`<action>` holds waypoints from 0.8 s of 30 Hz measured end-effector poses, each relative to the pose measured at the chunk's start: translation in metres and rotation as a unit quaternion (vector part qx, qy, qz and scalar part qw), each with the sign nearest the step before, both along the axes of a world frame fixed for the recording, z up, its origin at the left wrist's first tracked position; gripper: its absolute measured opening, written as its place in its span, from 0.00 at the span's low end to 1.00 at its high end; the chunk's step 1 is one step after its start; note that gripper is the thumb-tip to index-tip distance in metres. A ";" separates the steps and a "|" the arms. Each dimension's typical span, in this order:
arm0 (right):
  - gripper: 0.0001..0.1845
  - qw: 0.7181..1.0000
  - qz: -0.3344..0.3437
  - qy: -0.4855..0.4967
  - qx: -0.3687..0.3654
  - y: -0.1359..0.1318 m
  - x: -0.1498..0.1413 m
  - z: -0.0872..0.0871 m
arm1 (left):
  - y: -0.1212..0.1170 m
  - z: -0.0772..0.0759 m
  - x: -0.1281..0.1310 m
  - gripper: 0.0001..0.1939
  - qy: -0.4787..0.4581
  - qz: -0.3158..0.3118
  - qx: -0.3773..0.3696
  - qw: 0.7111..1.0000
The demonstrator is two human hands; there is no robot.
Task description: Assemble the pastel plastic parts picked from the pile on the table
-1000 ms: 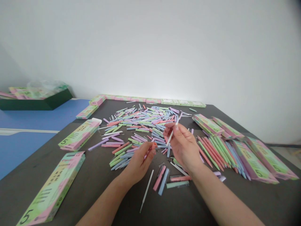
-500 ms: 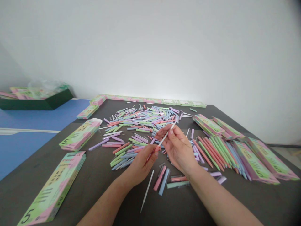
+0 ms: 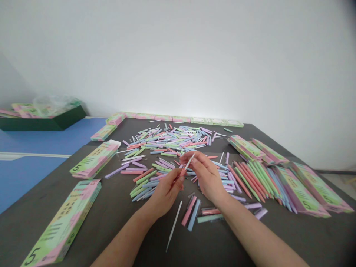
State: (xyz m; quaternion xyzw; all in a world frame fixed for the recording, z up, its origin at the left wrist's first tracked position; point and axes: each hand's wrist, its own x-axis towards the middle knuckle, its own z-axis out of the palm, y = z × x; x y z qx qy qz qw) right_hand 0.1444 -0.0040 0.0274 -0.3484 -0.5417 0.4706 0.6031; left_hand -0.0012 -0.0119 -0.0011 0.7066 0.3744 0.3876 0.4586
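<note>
My left hand is shut on a small coral-pink plastic sleeve. My right hand pinches a thin white stick between thumb and fingertips, its lower end meeting the sleeve. The two hands nearly touch above the dark table. Just below them lie a loose white stick and pink and blue pieces. A wide scatter of pastel sticks spreads beyond my hands.
Sorted pastel sticks lie in rows at the right, among flat green-and-pink boxes marked 5. More boxes lie at the left and along the far edge. A dark green tray stands on a blue surface beyond the table.
Both hands have moved left and closer together. The white stick now meets the coral sleeve, and less of it shows between my hands.
</note>
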 end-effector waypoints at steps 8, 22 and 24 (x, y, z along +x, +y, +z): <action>0.08 0.994 -0.080 -0.076 0.006 0.003 0.005 0.004 | 0.000 0.003 0.001 0.13 0.012 0.003 0.004 1.000; 0.09 0.991 -0.076 -0.107 -0.032 0.003 0.002 0.007 | 0.001 -0.003 0.002 0.12 0.018 0.003 -0.008 1.000; 0.08 0.992 -0.074 -0.095 -0.038 0.004 0.001 0.008 | 0.000 -0.002 0.002 0.12 0.007 -0.002 -0.014 1.000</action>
